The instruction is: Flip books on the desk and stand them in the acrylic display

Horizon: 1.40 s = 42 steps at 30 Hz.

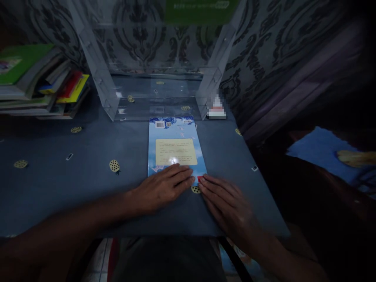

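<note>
A blue book (176,132) lies on the table before me, its back cover up, upside down to me. It carries a barcode, a QR code and a pale yellow text panel. Across its near edge rests my left hand (167,184), palm down, fingers stretched out over the cover and the bottom of the panel. My right hand (226,201) lies at the near right corner, fingers extended and close together, their tips touching the corner by a small red mark. Neither hand is wrapped around anything. The undersides of the fingers are hidden.
Beyond the book stands a clear acrylic rack (101,88), with a green item (199,11) at its top. Stacked books (32,74) are at the left. A pixelated white object (216,109) sits by the rack's right foot. The dark grey table (88,180) ends at the right.
</note>
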### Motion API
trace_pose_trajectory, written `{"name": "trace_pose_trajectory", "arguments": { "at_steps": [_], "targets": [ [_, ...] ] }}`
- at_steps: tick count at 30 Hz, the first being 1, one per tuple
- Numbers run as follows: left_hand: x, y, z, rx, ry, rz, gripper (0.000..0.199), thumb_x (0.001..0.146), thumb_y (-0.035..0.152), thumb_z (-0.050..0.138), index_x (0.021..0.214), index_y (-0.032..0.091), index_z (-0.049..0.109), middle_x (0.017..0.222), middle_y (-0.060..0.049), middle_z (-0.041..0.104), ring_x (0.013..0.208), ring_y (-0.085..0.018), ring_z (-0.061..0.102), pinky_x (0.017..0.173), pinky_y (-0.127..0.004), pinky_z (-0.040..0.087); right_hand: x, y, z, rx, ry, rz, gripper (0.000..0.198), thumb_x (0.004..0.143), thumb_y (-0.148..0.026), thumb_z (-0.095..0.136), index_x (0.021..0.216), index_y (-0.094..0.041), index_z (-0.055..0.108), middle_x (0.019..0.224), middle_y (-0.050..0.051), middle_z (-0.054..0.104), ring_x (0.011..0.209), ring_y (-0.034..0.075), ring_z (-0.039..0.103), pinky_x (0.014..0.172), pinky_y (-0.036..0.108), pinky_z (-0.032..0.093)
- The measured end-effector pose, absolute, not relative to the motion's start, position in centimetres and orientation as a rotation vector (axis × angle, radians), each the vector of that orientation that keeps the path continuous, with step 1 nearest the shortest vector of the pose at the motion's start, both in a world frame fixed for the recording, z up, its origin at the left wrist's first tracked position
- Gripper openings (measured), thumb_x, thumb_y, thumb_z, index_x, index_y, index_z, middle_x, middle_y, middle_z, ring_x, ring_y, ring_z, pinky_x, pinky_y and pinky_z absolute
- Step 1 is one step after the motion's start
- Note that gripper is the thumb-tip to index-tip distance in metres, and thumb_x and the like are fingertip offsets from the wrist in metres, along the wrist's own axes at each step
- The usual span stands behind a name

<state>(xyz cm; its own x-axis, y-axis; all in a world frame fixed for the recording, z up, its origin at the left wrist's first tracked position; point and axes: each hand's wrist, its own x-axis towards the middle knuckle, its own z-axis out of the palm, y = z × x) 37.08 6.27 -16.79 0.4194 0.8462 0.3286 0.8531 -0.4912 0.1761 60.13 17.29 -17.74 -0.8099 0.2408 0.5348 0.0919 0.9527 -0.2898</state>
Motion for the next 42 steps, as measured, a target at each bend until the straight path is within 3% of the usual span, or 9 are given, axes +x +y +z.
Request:
{"name": "trace_pose_trajectory", "arguments": {
  "at_steps": [6,10,14,20,24,29,42],
  "targets": [
    [37.0,6.4,-16.5,-2.648,-1.598,-0.629,0.043,0.1,0.008,0.049,0.143,0.009,0.052,0.144,-0.017,0.062,0.142,-0.024,0.052,0.119,-0.041,0.047,58.8,18.3,-16.2,-0.206,-2.472,0.368,0.038,0.095,-0.011,0.06,0.129,-0.027,0.068,0.107,0.006,0.08,0.101,0.025,0.075,0.087,0.043,0.06],
    [36.8,6.7,-15.8,-2.639,-1.671,-0.738,0.035,0.104,0.022,0.051,0.137,0.013,0.059,0.138,-0.015,0.067,0.135,-0.022,0.059,0.116,-0.04,0.05,56.2,20.7,-16.5,-0.205,-2.481,0.409,0.025,0.097,-0.014,0.055,0.111,-0.026,0.073,0.107,0.006,0.079,0.101,0.025,0.074,0.092,0.047,0.058],
    [34.1,8.0,-15.6,-2.555,-1.778,-0.77,0.032,0.106,0.026,0.046,0.129,0.016,0.065,0.134,-0.013,0.07,0.127,-0.022,0.064,0.113,-0.042,0.052,52.0,23.8,-17.2,-0.223,-2.591,0.372,0.03,0.1,-0.021,0.05,0.122,-0.022,0.071,0.125,0.011,0.074,0.118,0.028,0.068,0.101,0.052,0.054],
    [26.2,11.3,-17.7,-2.186,-2.037,-0.753,0.04,0.106,0.034,0.042,0.135,0.015,0.063,0.144,-0.016,0.063,0.136,-0.029,0.057,0.115,-0.054,0.046,46.5,27.6,-17.4,-0.431,-2.683,0.298,0.035,0.101,-0.028,0.049,0.128,-0.017,0.068,0.134,0.016,0.068,0.13,0.031,0.06,0.111,0.057,0.045],
    [24.1,12.3,-18.4,-2.132,-2.119,-0.728,0.044,0.106,0.038,0.039,0.139,0.018,0.06,0.148,-0.014,0.059,0.137,-0.028,0.056,0.116,-0.051,0.045,45.8,28.9,-18.7,-0.541,-2.557,0.351,0.036,0.101,-0.028,0.048,0.128,-0.015,0.068,0.136,0.016,0.068,0.132,0.03,0.059,0.114,0.053,0.044],
    [24.4,12.5,-18.5,-2.134,-2.096,-0.712,0.044,0.104,0.032,0.038,0.136,0.013,0.062,0.145,-0.016,0.061,0.137,-0.031,0.054,0.116,-0.05,0.043,46.2,29.7,-20.1,-0.52,-2.473,0.428,0.036,0.099,-0.029,0.05,0.127,-0.015,0.068,0.135,0.014,0.069,0.13,0.025,0.061,0.115,0.046,0.045],
    [24.1,12.9,-19.1,-2.131,-2.115,-0.772,0.047,0.102,0.035,0.039,0.137,0.013,0.062,0.146,-0.016,0.059,0.142,-0.033,0.048,0.117,-0.053,0.04,45.8,30.8,-20.8,-0.482,-2.459,0.48,0.035,0.096,-0.031,0.055,0.124,-0.016,0.071,0.133,0.014,0.07,0.126,0.025,0.063,0.113,0.046,0.047]
  ]
}}
